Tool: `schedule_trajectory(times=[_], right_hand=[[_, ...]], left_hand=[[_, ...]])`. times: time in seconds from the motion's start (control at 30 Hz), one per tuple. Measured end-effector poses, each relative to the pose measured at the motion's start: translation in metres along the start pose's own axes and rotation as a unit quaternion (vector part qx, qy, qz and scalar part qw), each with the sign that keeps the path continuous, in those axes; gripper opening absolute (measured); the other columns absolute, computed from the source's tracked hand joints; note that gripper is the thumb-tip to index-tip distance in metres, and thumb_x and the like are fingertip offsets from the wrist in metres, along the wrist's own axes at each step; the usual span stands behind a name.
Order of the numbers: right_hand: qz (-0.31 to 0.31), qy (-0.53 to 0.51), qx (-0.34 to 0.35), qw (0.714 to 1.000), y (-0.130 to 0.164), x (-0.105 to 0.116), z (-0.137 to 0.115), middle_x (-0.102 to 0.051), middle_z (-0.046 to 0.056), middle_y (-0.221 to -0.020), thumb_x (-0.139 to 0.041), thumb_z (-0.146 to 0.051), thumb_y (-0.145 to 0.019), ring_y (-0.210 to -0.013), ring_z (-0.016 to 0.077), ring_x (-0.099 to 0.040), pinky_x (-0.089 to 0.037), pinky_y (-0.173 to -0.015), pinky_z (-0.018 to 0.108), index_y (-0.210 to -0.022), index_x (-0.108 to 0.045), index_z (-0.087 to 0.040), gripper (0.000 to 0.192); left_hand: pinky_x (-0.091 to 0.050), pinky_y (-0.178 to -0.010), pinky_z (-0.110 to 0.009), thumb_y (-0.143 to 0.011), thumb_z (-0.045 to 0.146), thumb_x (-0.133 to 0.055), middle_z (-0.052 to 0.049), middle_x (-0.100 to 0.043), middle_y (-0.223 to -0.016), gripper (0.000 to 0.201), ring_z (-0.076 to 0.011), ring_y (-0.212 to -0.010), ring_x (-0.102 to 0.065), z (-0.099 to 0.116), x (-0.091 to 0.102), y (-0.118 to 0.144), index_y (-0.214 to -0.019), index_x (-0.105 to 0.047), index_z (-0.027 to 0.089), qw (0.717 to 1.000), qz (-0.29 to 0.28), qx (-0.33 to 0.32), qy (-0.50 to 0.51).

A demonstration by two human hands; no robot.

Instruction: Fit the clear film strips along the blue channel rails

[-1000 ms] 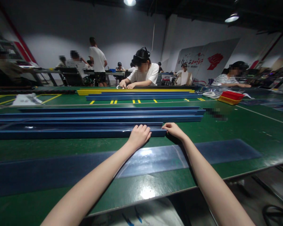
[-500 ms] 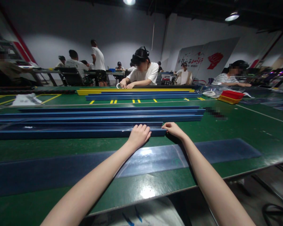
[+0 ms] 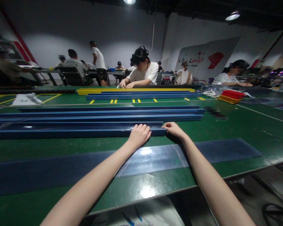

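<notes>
A long blue channel strip (image 3: 85, 133) with upright side walls lies across the green table in front of me. Clear plastic film (image 3: 122, 128) shines inside its trough. My left hand (image 3: 140, 135) is closed over the near wall close to the right end, its fingers reaching into the trough. At that right end, my right hand (image 3: 174, 129) is closed in a pinch at the channel's edge. Whether its fingertips also hold film cannot be made out. Nearer to me, a flat transparent plastic strip (image 3: 221, 150) lies under my forearms.
More blue channels (image 3: 108, 118) lie just behind. Farther back are a yellow channel (image 3: 132, 91), a white tape roll (image 3: 209, 94) and a red bin (image 3: 231, 95). Across the table (image 3: 257, 125) a co-worker (image 3: 143, 73) leans over. The table's front edge runs below my arms.
Both my hands stay in the same place on the blue channel. The co-worker's hands opposite have shifted slightly, and a white ring there has tipped lower.
</notes>
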State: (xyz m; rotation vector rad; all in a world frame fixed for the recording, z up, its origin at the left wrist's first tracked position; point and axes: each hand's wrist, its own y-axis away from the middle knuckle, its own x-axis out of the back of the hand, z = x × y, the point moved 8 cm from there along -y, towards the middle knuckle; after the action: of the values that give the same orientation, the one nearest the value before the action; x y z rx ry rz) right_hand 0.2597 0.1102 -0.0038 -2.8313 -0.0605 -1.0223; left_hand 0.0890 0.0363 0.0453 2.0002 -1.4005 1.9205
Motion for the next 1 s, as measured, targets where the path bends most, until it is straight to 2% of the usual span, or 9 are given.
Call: schedule_trajectory(times=[0.6, 1.0], right_hand=[[0.006, 0.006, 0.001, 1.000, 0.0013, -0.0003, -0.0018, -0.057, 0.001, -0.056, -0.052, -0.035, -0.067, -0.054, 0.0113, -0.049, -0.036, -0.054, 0.023, -0.062, -0.060, -0.016, 0.021], [0.003, 0.045, 0.010, 0.999, 0.0025, 0.0000, -0.0070, -0.058, 0.001, -0.059, -0.050, -0.037, -0.069, -0.058, 0.0115, -0.050, -0.035, -0.056, 0.022, -0.065, -0.060, -0.016, 0.023]], left_hand=[[-0.030, -0.065, -0.033, -0.088, 0.030, -0.036, -0.007, -0.059, -0.080, 0.024, -0.0207, -0.077, -0.052, -0.0007, -0.0016, 0.0005, -0.081, -0.055, 0.015, 1.000, -0.001, 0.004, 0.007], [-0.033, -0.066, -0.033, -0.089, 0.033, -0.034, -0.007, -0.059, -0.082, 0.028, -0.0209, -0.080, -0.054, -0.0053, -0.0068, -0.0021, -0.085, -0.055, 0.015, 0.999, -0.043, 0.012, 0.021]])
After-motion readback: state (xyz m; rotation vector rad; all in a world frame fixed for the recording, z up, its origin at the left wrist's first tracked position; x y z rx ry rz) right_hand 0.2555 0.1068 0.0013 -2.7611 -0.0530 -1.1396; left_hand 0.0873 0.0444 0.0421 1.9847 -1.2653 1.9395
